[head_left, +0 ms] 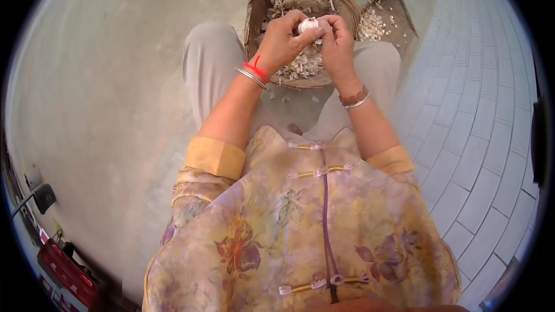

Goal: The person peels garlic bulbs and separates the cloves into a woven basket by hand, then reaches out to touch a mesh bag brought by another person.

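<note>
A whitish garlic bulb (308,25) is held between my two hands, above a woven basket (252,29) full of bulbs and papery skins. My left hand (284,37), with a red cord and silver bangles at the wrist, is closed round the bulb. At its right side, the bent fingers of my right hand (337,43) are pressed together against the bulb. Part of the bulb is hidden by the fingers. Loose skins (303,68) lie in the near part of the basket.
To the basket's right, a woven scoop (407,23) holds many pale cloves (373,25). My knees flank the basket. Grey tiles (462,110) cover the right side. A red object (68,271) and a black plug (44,198) are at the lower left.
</note>
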Tool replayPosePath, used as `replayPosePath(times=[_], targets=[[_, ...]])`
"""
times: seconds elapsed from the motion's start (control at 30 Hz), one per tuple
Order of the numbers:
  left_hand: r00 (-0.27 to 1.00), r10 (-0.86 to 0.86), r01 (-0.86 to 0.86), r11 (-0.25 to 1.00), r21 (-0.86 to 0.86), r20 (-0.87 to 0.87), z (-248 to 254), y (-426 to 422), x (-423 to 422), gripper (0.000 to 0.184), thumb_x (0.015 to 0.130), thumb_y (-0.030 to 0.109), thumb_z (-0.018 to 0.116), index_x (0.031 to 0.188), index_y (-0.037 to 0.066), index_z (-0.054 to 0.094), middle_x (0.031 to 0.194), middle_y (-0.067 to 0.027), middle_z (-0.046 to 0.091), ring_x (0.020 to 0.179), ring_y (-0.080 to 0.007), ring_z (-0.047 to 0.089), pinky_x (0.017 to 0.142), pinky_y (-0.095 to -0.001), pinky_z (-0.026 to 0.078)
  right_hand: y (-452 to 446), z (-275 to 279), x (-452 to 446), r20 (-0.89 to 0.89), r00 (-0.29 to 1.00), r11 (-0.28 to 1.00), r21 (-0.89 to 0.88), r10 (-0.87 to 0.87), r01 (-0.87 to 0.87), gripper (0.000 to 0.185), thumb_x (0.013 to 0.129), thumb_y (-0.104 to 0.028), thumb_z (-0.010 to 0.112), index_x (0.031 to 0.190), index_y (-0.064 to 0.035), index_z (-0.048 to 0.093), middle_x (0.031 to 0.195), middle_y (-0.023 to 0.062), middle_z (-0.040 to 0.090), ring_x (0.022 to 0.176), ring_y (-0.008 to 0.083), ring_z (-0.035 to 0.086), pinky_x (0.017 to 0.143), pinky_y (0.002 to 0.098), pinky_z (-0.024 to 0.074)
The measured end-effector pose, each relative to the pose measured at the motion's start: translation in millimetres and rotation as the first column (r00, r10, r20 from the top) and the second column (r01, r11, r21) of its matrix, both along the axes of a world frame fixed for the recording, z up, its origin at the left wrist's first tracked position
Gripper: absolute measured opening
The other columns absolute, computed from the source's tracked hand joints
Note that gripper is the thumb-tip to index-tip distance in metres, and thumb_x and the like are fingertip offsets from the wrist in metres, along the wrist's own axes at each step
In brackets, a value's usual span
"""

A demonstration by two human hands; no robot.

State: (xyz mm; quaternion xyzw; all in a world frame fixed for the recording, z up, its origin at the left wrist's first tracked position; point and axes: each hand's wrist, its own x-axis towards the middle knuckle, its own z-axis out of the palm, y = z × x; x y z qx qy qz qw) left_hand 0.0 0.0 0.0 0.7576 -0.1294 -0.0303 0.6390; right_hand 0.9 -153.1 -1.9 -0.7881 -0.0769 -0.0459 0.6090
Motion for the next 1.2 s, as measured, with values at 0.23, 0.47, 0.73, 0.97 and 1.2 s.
replayPosePath(times=[0.23, 0.47, 0.73, 0.97, 1.2], targets=[[0.983, 0.160, -0.158, 0.987, -0.025, 0.088, -3.2, -17.3, 4.7, 0.031, 0.093, 0.031, 0.056, 0.096, 0.001, 0.051, 0.072, -0.0053, 0.057, 0.064, -0.0114, 0.051, 0.058, -0.0277, 0.044, 0.9, -13.5, 11.2, 0.132, 0.991, 1.000, -0.021, 0.013, -0.011, 0.025, 0.098, -0.026, 0.049, 0.101, -0.0022, 0.054, 0.084, 0.0074, 0.063, 0.075, 0.0161, 0.059, 0.069, 0.0307, 0.0489], [0.974, 0.211, -0.199, 0.972, -0.127, 0.087, -15.1, -28.8, 13.3, 0.034, 0.094, 0.036, 0.050, 0.093, 0.001, 0.048, 0.075, -0.0119, 0.056, 0.069, -0.0190, 0.052, 0.064, -0.0329, 0.045, 3.3, -6.1, 9.0, 0.094, 0.994, 0.995, 0.092, -0.053, 0.044, 0.024, 0.100, -0.021, 0.041, 0.096, -0.0005, 0.052, 0.082, 0.0086, 0.060, 0.077, 0.0160, 0.057, 0.071, 0.0300, 0.0470], [0.980, 0.197, -0.198, 0.941, -0.274, -0.030, -20.3, -31.5, 32.2, 0.034, 0.096, 0.034, 0.044, 0.094, 0.001, 0.051, 0.081, -0.0057, 0.055, 0.076, -0.0127, 0.049, 0.070, -0.0283, 0.043, 1.5, -2.9, 16.9, -0.212, 0.976, 0.831, 0.551, 0.056, 0.072, 0.022, 0.099, -0.022, 0.044, 0.100, -0.0038, 0.057, 0.090, 0.0019, 0.057, 0.080, 0.0088, 0.052, 0.070, 0.0252, 0.0451], [0.973, 0.193, -0.224, 0.925, -0.306, -0.128, -21.7, -30.6, 33.7, 0.032, 0.096, 0.031, 0.043, 0.095, 0.000, 0.052, 0.085, -0.0056, 0.057, 0.080, -0.0122, 0.051, 0.074, -0.0280, 0.044, -18.1, -4.7, 22.2, -0.353, 0.904, 0.675, 0.730, 0.240, 0.106, 0.015, 0.093, -0.013, 0.055, 0.105, -0.0040, 0.060, 0.093, 0.0009, 0.060, 0.079, 0.0069, 0.055, 0.069, 0.0229, 0.0472], [0.955, 0.266, -0.293, 0.915, -0.279, -0.130, -25.6, -30.1, 36.1, 0.033, 0.095, 0.032, 0.044, 0.098, 0.000, 0.053, 0.087, -0.0064, 0.058, 0.081, -0.0127, 0.052, 0.074, -0.0283, 0.044, -20.7, 6.4, 20.7, -0.207, 0.971, 0.932, 0.361, 0.118, -0.036, 0.018, 0.086, -0.006, 0.065, 0.103, -0.0007, 0.062, 0.087, 0.0019, 0.064, 0.079, 0.0066, 0.059, 0.072, 0.0203, 0.0496]])
